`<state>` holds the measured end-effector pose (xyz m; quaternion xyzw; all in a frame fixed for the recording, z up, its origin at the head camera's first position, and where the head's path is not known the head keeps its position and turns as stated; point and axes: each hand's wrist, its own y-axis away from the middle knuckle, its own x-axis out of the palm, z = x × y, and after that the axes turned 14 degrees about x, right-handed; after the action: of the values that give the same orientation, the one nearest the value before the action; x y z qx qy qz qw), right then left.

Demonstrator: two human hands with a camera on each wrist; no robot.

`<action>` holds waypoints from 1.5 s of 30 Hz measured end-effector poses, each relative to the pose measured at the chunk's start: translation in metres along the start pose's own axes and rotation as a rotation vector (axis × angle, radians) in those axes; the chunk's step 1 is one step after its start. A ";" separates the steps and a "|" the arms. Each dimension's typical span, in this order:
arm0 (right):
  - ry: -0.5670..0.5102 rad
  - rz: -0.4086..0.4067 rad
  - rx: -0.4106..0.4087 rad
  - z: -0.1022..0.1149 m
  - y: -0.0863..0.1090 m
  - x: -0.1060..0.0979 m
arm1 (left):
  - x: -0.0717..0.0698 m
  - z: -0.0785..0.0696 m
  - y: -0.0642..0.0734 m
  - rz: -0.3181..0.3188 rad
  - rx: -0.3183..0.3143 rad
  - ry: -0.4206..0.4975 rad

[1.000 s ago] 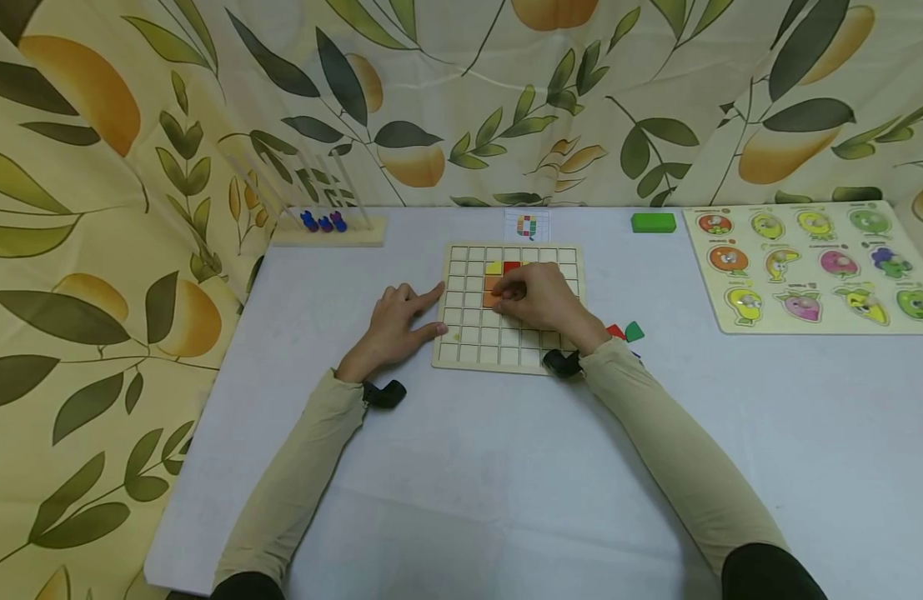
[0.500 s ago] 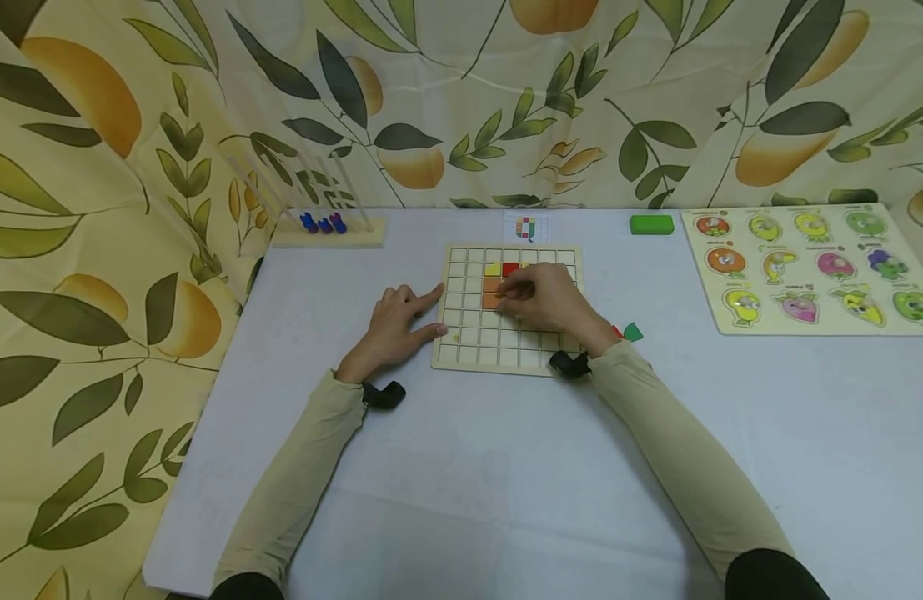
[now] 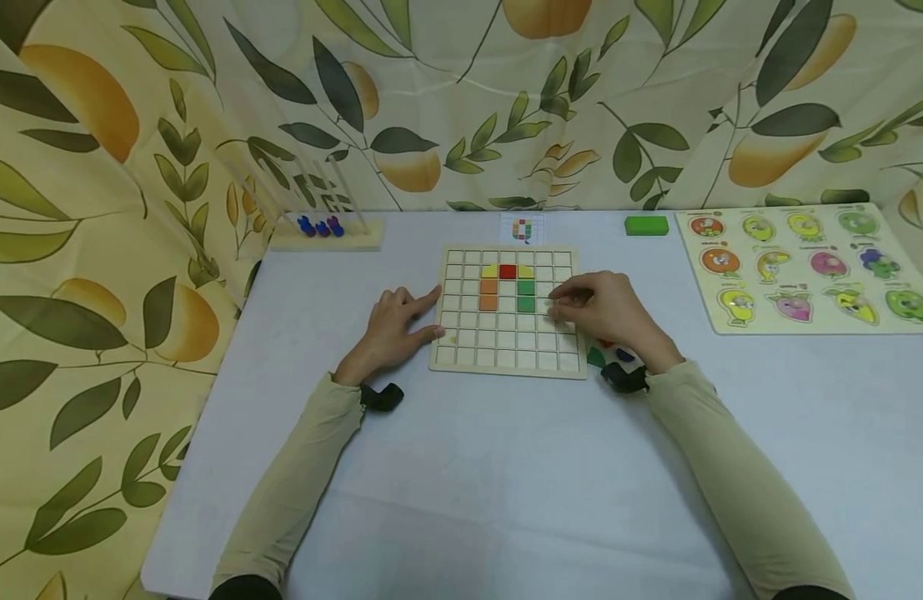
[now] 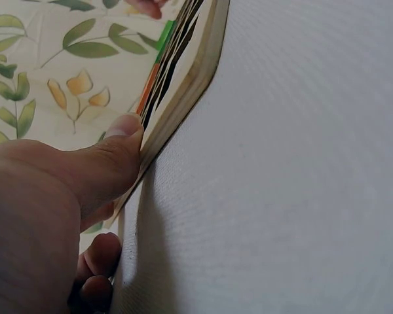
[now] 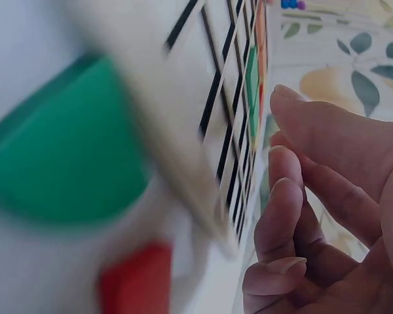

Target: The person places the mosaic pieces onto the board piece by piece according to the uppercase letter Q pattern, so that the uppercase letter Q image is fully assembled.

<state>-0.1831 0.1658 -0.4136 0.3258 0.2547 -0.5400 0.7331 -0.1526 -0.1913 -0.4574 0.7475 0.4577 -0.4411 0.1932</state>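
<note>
A wooden grid board (image 3: 461,342) lies on the table, bearing a red square (image 3: 508,272) between two yellow rounded pieces. Below them are orange squares (image 3: 489,294) on the left and green squares (image 3: 526,296) on the right. My left hand (image 3: 389,333) touches the board's left edge with outstretched thumb and forefinger; in the left wrist view the thumb (image 4: 114,154) presses that edge. Over the board's right side hovers my right hand (image 3: 611,312), fingers loosely bent. Nothing shows between its thumb (image 5: 334,127) and fingers in the right wrist view.
Loose pieces lie right of the board, among them a green rounded one (image 5: 72,157) and a red one (image 5: 137,281). Behind stand a pattern card (image 3: 534,236), a peg stand (image 3: 326,242) with beads, a green block (image 3: 646,226) and a fruit puzzle board (image 3: 754,271).
My right hand has drawn back to the right from the middle of the board, uncovering the green squares and the right yellow piece. The left hand has stayed at the board's edge.
</note>
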 end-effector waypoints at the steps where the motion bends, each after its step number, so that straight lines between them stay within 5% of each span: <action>1: 0.002 0.001 0.012 -0.003 0.003 -0.003 | 0.000 0.000 0.000 0.000 -0.001 0.001; 22: 0.140 -0.051 0.149 -0.060 0.051 -0.040 | 0.000 0.001 0.005 -0.010 -0.002 0.008; 45: 0.129 -0.061 0.118 -0.074 0.053 -0.040 | 0.000 -0.002 0.001 -0.005 -0.011 0.008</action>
<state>-0.1456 0.2576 -0.4227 0.3944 0.2790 -0.5540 0.6780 -0.1507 -0.1904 -0.4567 0.7470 0.4628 -0.4361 0.1940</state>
